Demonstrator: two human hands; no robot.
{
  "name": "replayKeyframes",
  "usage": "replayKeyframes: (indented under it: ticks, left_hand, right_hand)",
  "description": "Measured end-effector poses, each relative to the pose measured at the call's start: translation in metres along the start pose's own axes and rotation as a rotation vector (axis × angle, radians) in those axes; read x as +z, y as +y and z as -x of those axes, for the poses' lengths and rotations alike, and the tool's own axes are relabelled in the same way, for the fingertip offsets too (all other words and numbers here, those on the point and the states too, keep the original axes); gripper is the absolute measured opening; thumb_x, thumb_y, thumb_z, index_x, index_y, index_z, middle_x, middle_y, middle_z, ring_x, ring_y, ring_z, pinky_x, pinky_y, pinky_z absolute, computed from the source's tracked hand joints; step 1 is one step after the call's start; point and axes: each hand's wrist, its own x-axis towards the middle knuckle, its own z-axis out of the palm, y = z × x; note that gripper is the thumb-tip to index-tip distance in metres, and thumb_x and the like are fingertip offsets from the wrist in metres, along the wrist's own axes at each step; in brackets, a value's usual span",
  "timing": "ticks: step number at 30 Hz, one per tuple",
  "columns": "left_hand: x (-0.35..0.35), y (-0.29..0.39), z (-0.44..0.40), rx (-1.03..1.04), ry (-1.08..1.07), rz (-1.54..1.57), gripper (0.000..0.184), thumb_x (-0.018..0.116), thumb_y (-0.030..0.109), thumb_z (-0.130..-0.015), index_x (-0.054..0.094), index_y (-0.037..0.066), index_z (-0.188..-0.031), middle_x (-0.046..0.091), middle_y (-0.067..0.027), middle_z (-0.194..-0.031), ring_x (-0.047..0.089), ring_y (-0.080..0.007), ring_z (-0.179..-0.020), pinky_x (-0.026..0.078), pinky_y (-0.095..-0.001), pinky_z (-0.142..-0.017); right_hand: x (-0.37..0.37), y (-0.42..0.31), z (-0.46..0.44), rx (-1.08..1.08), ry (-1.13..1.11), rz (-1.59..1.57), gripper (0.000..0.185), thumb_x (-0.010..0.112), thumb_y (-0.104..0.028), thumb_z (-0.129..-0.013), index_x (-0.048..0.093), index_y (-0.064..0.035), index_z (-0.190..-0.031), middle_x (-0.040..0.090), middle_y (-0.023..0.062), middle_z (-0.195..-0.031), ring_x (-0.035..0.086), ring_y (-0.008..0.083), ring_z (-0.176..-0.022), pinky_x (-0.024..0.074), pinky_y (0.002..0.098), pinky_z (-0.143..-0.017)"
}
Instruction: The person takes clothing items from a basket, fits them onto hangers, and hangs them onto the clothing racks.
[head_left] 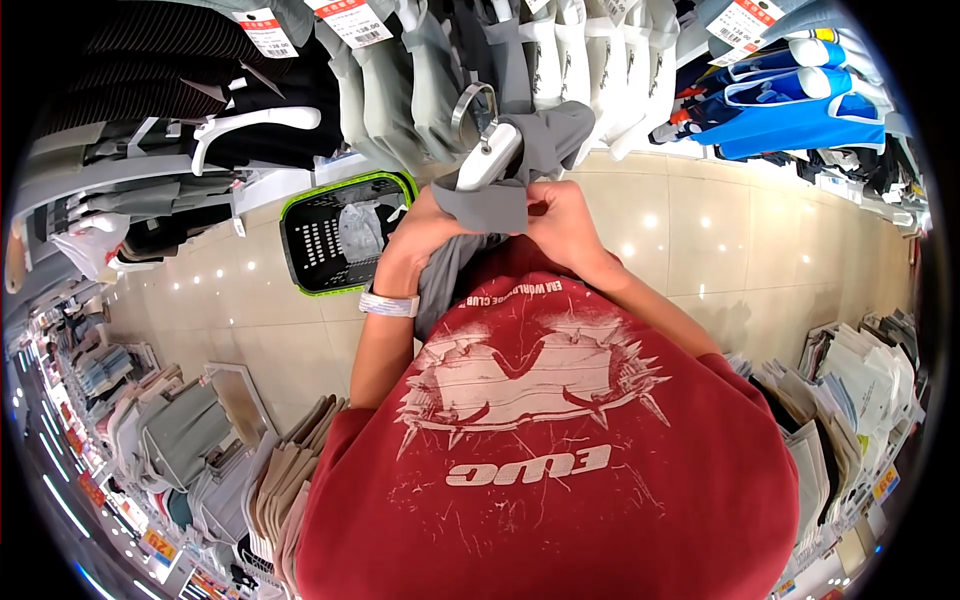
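Observation:
A grey garment [485,207] with a collar hangs around a white hanger [489,158], whose metal hook points up. My left hand [428,222], with a striped band on its wrist, is closed on the collar's one side; part of the cloth hangs below it. On the other side, my right hand [565,222] pinches the collar's edge, its fingertips partly hidden by the cloth. The garment is held close in front of the red shirt.
A black basket with a green rim [290,245] stands on the tiled floor, with clothes inside. Racks of grey, white and blue garments [800,120] line the far side, with price tags. An empty white hanger [260,122] hangs at the left. Folded clothes fill both lower sides.

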Motion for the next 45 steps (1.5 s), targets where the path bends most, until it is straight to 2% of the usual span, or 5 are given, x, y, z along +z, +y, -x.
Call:
replayKeyframes:
  ticks: [16, 29, 33, 40, 45]
  left_hand:
    - [-0.002, -0.002, -0.006, 0.078, 0.057, -0.013, 0.034, 0.067, -0.001, -0.072, 0.062, -0.005, -0.106, 0.066, -0.0058, -0.098, 0.062, -0.0126, -0.089, 0.048, -0.0257, -0.079]
    - [0.013, 0.0, -0.009, 0.053, 0.057, -0.159, 0.047, 0.073, 0.001, -0.07, 0.058, -0.003, -0.115, 0.064, -0.0056, -0.104, 0.058, -0.0098, -0.092, 0.047, -0.0249, -0.08]
    - [0.013, -0.012, -0.01, 0.132, 0.096, -0.213, 0.034, 0.074, -0.002, -0.065, 0.062, -0.005, -0.097, 0.066, -0.0039, -0.083, 0.058, -0.009, -0.076, 0.048, -0.0257, -0.068]
    - [0.01, -0.007, -0.007, 0.002, 0.021, -0.124, 0.052, 0.073, -0.002, -0.066, 0.055, -0.002, -0.115, 0.063, -0.0038, -0.099, 0.058, -0.0102, -0.089, 0.048, -0.0249, -0.078]
    - [0.008, -0.006, -0.007, -0.016, 0.011, -0.136, 0.047, 0.073, -0.001, -0.067, 0.057, -0.001, -0.111, 0.064, -0.0038, -0.097, 0.058, -0.0095, -0.087, 0.049, -0.0249, -0.074]
  right_hand:
    - [-0.001, -0.018, 0.004, 0.18, -0.067, -0.162, 0.009, 0.066, 0.005, -0.076, 0.064, 0.0109, -0.082, 0.066, 0.0138, -0.073, 0.065, 0.0161, -0.065, 0.0528, 0.026, -0.057]
    - [-0.006, -0.009, 0.01, 0.434, -0.072, -0.439, 0.023, 0.062, -0.006, -0.087, 0.058, 0.0154, -0.094, 0.065, 0.0232, -0.085, 0.069, 0.0261, -0.074, 0.059, 0.0321, -0.071]
    - [-0.006, -0.007, 0.012, 0.448, -0.079, -0.44, 0.028, 0.061, -0.01, -0.088, 0.057, 0.0171, -0.096, 0.065, 0.0247, -0.086, 0.069, 0.0272, -0.078, 0.059, 0.0328, -0.072]
    - [-0.006, -0.007, 0.014, 0.396, -0.118, -0.386, 0.02, 0.064, -0.005, -0.084, 0.061, 0.0134, -0.09, 0.066, 0.0207, -0.084, 0.069, 0.023, -0.074, 0.0588, 0.03, -0.069]
    - [-0.004, 0.001, 0.011, 0.269, -0.126, -0.231, 0.016, 0.067, -0.004, -0.082, 0.064, 0.0112, -0.087, 0.068, 0.0149, -0.08, 0.067, 0.0167, -0.074, 0.0567, 0.0259, -0.066]
